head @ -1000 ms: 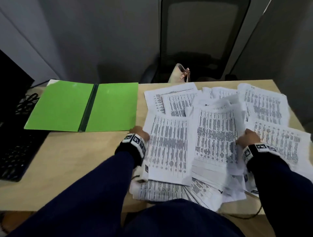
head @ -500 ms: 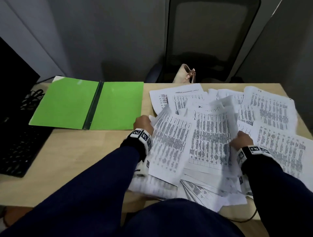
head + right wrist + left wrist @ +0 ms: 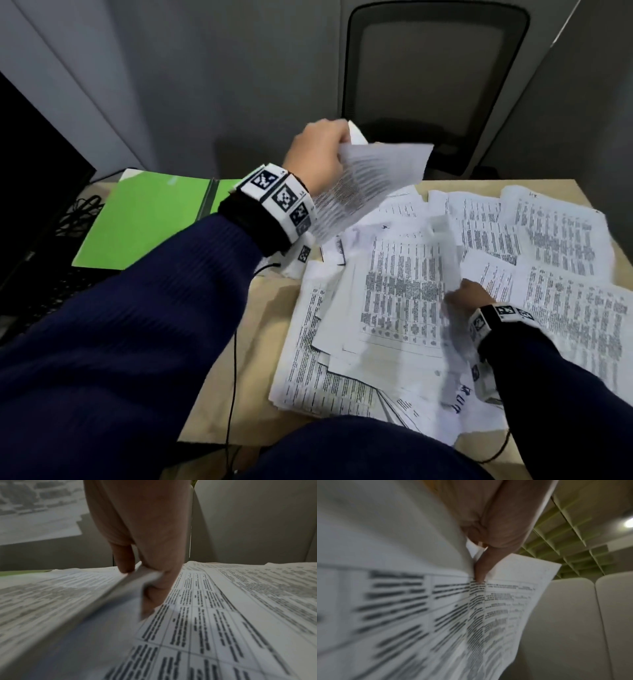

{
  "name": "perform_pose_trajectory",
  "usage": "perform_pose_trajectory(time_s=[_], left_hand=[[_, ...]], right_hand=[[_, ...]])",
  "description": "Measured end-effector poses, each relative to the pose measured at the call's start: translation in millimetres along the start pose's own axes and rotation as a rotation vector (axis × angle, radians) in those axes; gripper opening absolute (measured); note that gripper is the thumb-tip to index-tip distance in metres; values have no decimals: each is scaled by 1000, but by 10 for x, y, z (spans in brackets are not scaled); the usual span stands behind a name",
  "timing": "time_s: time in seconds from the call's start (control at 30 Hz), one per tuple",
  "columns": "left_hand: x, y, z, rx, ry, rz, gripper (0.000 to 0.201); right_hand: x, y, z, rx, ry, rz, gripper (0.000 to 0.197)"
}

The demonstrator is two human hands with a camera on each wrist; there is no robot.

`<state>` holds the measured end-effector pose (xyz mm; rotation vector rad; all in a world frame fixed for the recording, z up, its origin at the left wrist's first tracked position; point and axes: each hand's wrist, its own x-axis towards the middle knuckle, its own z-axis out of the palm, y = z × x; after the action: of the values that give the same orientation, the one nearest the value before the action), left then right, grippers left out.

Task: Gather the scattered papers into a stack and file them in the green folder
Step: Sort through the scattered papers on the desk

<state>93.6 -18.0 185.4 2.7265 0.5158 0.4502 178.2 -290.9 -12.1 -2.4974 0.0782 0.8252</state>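
From the head view I see my left hand [image 3: 317, 157] pinching a printed sheet [image 3: 363, 185] lifted above the desk [image 3: 260, 329], the green folder [image 3: 150, 219] lying open at the far left beside the scattered papers [image 3: 548, 260]. Left wrist: thumb and fingers [image 3: 481, 569] clamp that sheet's edge. Right wrist, blurred: my right hand [image 3: 145, 561] seems to pinch a raised paper edge [image 3: 137, 580].

A light wooden desk [image 3: 260, 346] carries the open green folder [image 3: 150, 219], scattered printed papers [image 3: 555, 240] and a black keyboard [image 3: 44, 294].
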Motion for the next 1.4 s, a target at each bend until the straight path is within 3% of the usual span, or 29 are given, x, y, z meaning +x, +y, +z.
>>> perform_pose_trajectory(time_s=[0.07, 0.2, 0.33, 0.43, 0.53, 0.63, 0.8, 0.87, 1.0, 1.1, 1.17, 1.3, 1.4], left_hand=[[55, 42, -52, -75, 81, -9, 26], [108, 32, -24, -267, 154, -97, 14], [0, -124, 451, -398, 87, -334, 7], [-219, -225, 989, -415, -73, -482, 10], [-483, -253, 1413, -460, -242, -618, 38], [-651, -235, 1681, -498, -328, -712, 50], [-724, -235, 1890, -402, -433, -683, 51], [-766, -367, 1903, -308, -410, -734, 50], [-971, -697, 1832, -45, -423, -981, 63], [-1082, -835, 1821, -107, -468, -1122, 69], [-1101, -859, 1823, -169, -500, -1104, 74], [-1107, -888, 1843, -131, -559, -989, 39], [-1103, -869, 1789, -125, -583, -977, 51]], right_hand=[[-61, -16, 1, 129, -52, 34, 42], [-20, 97, -1, 646, -179, 188, 76], [104, 216, -33, 861, -222, 195, 90], [152, 240, -55, 908, -277, 161, 95], [188, 281, -69, 849, -304, 144, 91], [176, 290, -55, 663, -328, 157, 82], [153, 171, -37, 285, -144, 50, 18], [155, 160, -34, 205, -88, 31, 22], [275, 203, -29, 86, 32, 13, 30], [342, 232, -28, 14, 46, 11, 34], [332, 219, -25, -3, 40, 13, 33], [316, 196, -27, -38, 31, -2, 31], [296, 191, -35, -61, 30, -6, 32]])
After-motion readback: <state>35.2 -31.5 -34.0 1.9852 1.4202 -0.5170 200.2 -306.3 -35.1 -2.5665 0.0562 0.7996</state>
